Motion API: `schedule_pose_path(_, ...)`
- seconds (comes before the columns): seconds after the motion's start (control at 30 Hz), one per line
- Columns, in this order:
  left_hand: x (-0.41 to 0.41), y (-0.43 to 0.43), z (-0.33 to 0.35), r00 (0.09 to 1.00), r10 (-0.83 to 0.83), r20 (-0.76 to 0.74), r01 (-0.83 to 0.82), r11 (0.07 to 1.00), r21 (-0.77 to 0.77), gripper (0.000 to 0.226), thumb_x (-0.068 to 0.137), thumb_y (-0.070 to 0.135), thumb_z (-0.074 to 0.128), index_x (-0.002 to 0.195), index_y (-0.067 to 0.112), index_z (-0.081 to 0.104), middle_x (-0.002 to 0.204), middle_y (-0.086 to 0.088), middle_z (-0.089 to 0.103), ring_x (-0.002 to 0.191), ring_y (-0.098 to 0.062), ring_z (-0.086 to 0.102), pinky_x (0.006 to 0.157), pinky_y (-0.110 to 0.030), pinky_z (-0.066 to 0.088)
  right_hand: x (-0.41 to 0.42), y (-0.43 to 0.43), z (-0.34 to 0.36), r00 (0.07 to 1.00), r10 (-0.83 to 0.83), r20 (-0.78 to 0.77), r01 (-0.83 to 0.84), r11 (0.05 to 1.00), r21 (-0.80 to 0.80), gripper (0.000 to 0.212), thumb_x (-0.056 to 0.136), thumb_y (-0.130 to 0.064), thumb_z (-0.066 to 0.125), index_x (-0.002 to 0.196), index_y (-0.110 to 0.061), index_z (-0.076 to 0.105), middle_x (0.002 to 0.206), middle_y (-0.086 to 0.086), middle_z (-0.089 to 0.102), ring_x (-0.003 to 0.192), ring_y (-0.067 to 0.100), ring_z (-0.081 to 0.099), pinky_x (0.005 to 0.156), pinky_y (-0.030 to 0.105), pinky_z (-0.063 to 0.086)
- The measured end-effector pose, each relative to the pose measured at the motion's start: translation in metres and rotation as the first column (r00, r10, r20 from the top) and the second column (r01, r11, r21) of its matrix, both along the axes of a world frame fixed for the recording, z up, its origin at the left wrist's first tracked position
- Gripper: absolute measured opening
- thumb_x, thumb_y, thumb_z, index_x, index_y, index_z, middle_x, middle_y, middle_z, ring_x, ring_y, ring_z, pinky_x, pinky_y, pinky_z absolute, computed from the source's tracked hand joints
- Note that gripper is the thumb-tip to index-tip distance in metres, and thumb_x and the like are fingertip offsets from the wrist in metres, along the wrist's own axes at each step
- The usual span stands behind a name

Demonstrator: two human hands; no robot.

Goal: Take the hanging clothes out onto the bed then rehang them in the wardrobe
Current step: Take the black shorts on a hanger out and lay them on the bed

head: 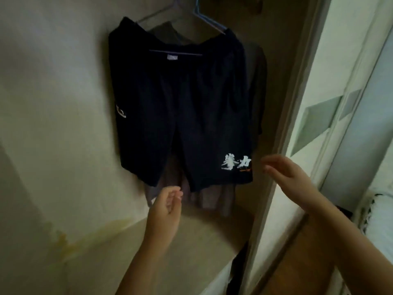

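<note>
One black shorts (pixel 180 103) hangs before one grey cloth (pixel 208 199); left hand (pixel 168 209) and right hand (pixel 287 175) fingers loose, holding nothing.

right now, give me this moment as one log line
black shorts: hanging on hanger | left hand: loosely curled below hem, empty | right hand: open beside printed leg

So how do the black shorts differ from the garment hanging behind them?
The black shorts hang in front, fully in view; the grey-brown garment is mostly hidden behind them. The black shorts carry white printed characters near one hem; the grey-brown garment looks plain. It also reaches lower than the black shorts. Both hang in the wardrobe.
</note>
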State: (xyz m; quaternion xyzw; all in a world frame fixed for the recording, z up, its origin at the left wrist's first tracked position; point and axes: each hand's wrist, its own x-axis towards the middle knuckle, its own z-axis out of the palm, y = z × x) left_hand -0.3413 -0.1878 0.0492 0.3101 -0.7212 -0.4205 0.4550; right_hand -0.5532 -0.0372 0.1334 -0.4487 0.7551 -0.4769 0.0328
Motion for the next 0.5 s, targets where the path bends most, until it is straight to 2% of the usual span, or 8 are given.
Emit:
schedule_pose_path(0.13,-0.041,-0.039,0.050,0.999,0.051,-0.005,-0.051,0.988,-0.145,0.017,0.090,0.011,0.050,0.099,0.026,0.054,0.093,0.018,0.059,0.087,0.006,0.057,0.071,0.003,0.039,-0.046,-0.049,0.050,0.995,0.068,-0.072,-0.072,0.996,-0.055,0.018,0.091,-0.019,0.051,0.109,-0.022,0.054,0.104,0.001,0.064,0.098,0.017,0.061,0.087,0.032,0.049)
schedule_pose_path(0.27,-0.065,-0.079,0.104,0.996,0.088,0.003,-0.082,0.942,-0.324,0.017,0.090,0.015,0.050,0.101,0.029,0.052,0.093,0.022,0.056,0.087,0.020,0.050,0.072,0.004,0.037,-0.072,-0.096,0.087,0.972,0.110,-0.206,-0.116,0.993,-0.017,0.027,0.092,-0.020,0.049,0.120,-0.018,0.049,0.105,-0.004,0.058,0.095,0.013,0.057,0.073,0.015,0.041)
schedule_pose_path(0.33,-0.070,-0.098,0.125,0.994,0.112,-0.020,-0.111,0.914,-0.390,0.018,0.090,0.015,0.050,0.103,0.026,0.053,0.094,0.021,0.056,0.087,0.020,0.050,0.073,0.004,0.036,-0.080,-0.116,0.112,0.963,0.091,-0.252,-0.109,0.992,-0.060,0.033,0.092,-0.019,0.050,0.125,-0.014,0.045,0.107,-0.002,0.056,0.094,0.012,0.055,0.073,0.017,0.039)
schedule_pose_path(0.4,-0.073,-0.116,0.140,0.986,0.160,-0.036,-0.160,0.888,-0.431,0.018,0.090,0.014,0.050,0.106,0.022,0.055,0.095,0.019,0.056,0.087,0.014,0.052,0.073,0.000,0.037,-0.087,-0.136,0.139,0.954,0.060,-0.295,-0.091,0.992,-0.090,0.038,0.091,-0.021,0.051,0.127,-0.013,0.042,0.112,0.001,0.053,0.097,0.014,0.053,0.078,0.022,0.039)
schedule_pose_path(0.5,-0.072,-0.138,0.160,0.975,0.216,-0.058,-0.218,0.858,-0.465,0.021,0.090,0.014,0.050,0.109,0.016,0.056,0.098,0.012,0.058,0.090,0.008,0.051,0.075,-0.008,0.037,-0.096,-0.167,0.177,0.918,-0.008,-0.397,-0.046,0.991,-0.125,0.045,0.090,-0.026,0.053,0.131,-0.013,0.038,0.126,0.008,0.048,0.110,0.020,0.051,0.089,0.030,0.043)
